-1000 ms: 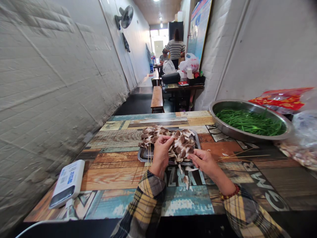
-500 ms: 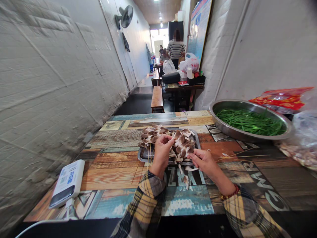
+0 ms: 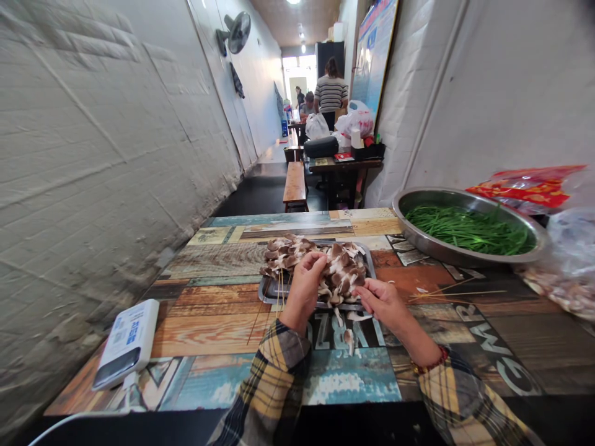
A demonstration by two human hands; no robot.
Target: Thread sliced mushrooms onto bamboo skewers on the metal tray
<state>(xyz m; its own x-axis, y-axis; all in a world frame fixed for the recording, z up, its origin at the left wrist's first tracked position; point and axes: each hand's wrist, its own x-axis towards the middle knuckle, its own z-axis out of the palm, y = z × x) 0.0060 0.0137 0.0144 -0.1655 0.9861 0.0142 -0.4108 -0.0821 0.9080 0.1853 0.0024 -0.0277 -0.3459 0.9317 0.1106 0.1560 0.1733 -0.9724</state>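
Brown-and-white oyster mushrooms (image 3: 286, 249) are heaped on a metal tray (image 3: 370, 263) in front of me. My left hand (image 3: 304, 288) is over the tray's front middle, thumb and forefinger pinched together; what is between them is too small to make out. Lower on the right, my right hand (image 3: 383, 305) pinches the edge of a mushroom (image 3: 343, 272) in the cluster between both hands. Thin wooden skewers (image 3: 280, 291) lean on the tray's front left edge, beside my left wrist. A loose mushroom (image 3: 348, 339) and pieces of stem lie on the table just before the tray.
More skewers (image 3: 458, 292) lie right of my right hand. A steel basin (image 3: 469, 254) of green chives (image 3: 469, 228) stands at the back right, with plastic bags (image 3: 574, 241) beside it. A white box-shaped device (image 3: 125, 344) with a cable sits at left. People are farther back.
Both hands stay almost in place, fingers still pinched. The mushrooms between them have shifted slightly. In the background, people have moved a little.
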